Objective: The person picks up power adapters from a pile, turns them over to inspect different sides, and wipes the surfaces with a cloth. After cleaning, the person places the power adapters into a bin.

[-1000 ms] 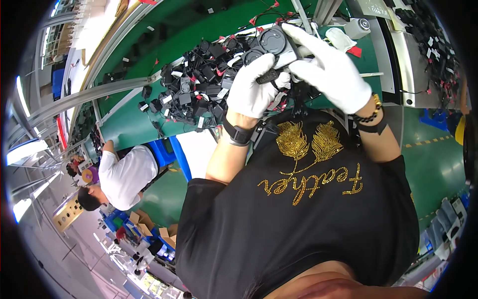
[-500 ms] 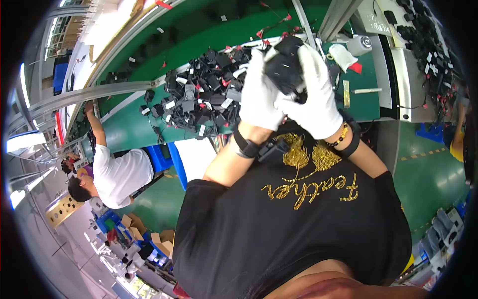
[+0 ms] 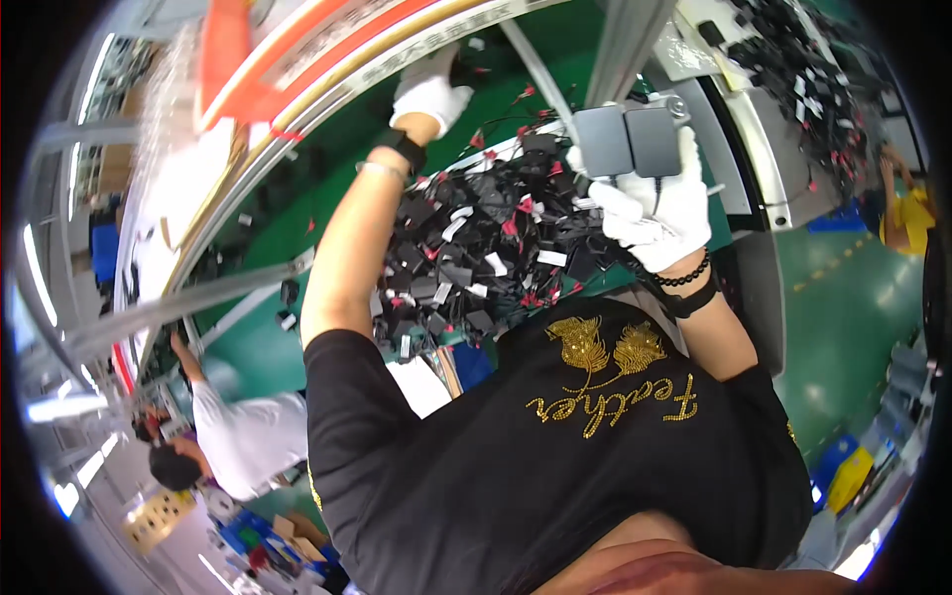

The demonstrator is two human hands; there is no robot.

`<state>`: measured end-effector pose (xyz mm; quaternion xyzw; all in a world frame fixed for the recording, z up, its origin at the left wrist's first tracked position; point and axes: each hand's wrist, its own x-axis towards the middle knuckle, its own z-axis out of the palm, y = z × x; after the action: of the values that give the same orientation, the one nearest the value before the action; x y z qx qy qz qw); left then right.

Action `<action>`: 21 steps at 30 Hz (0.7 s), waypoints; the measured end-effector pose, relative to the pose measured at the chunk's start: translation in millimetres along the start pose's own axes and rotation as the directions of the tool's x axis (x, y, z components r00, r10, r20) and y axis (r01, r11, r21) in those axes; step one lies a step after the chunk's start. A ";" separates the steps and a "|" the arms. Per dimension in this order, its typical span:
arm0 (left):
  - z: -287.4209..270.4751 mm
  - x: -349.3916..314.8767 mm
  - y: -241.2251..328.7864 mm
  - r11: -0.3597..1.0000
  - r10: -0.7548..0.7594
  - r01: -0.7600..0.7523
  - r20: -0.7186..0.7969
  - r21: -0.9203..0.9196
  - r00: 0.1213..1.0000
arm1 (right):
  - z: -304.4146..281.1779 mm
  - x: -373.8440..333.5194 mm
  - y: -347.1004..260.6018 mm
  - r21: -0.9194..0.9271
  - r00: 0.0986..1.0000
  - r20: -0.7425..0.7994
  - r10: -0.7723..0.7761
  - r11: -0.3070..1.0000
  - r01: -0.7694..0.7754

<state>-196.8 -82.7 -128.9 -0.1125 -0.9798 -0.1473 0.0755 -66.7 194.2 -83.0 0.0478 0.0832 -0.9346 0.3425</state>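
- Head view: the white-gloved right hand (image 3: pixel 662 223) clasps two flat grey boxes (image 3: pixel 654 141) side by side, thumb at one edge, a finger at the other.
- Left of and below that grip: a heap of black cabled parts (image 3: pixel 474 238) with white labels and red bits.
- Farther left, beyond the heap: the white-gloved left hand (image 3: pixel 432 91) reaches over a green surface (image 3: pixel 342 159); whether its fingers grasp anything, I cannot tell.
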 end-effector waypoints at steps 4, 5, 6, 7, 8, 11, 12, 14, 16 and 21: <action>72.2 66.6 -44.2 0.972 -0.085 0.051 0.143 0.227 0.986 | 1.5 -1.9 0.9 0.064 0.998 -0.059 -0.022 0.998 0.025; 86.3 76.3 -46.7 0.964 -0.142 0.098 0.169 0.248 0.975 | 8.2 -2.3 4.3 0.034 0.987 -0.146 -0.060 0.997 0.066; 99.8 84.8 -53.3 0.956 -0.168 0.115 0.183 0.270 0.969 | 21.3 0.7 9.0 -0.004 0.912 -0.382 -0.150 0.987 0.160; 115.0 92.0 -59.1 0.950 -0.188 0.126 0.202 0.286 0.961 | 14.5 -6.2 8.6 0.038 0.961 -0.255 -0.107 0.992 0.121; 126.9 95.1 -65.3 0.967 -0.180 0.113 0.296 0.230 0.938 | 15.0 -10.1 8.0 0.055 0.961 -0.254 -0.114 0.990 0.132; 137.5 93.7 -56.1 0.934 -0.327 0.276 0.225 0.228 0.918 | 16.8 -13.8 8.4 0.033 0.942 -0.290 -0.170 0.982 0.187; 148.6 93.0 -55.9 0.899 -0.425 0.391 0.176 0.199 0.888 | 16.1 -16.7 8.9 0.011 0.928 -0.315 -0.197 0.977 0.211; 145.7 86.8 -51.1 0.797 -0.599 0.603 0.175 0.032 0.782 | 20.9 -17.5 9.9 0.087 0.944 -0.284 -0.168 0.976 0.200; 128.5 65.0 -52.0 0.895 -0.446 0.429 0.256 0.123 0.858 | 23.5 -16.1 14.0 0.003 0.947 -0.208 -0.246 0.968 0.252; 84.3 -9.4 -52.5 0.999 -0.040 0.048 0.284 -0.022 0.958 | -13.4 -4.8 15.7 -0.600 0.880 -0.303 -0.367 0.790 0.123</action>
<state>-210.2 -107.6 -224.6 -0.1119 -0.9805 -0.1453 -0.0707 -52.4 187.9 -97.3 0.1250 0.4299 -0.8739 0.1893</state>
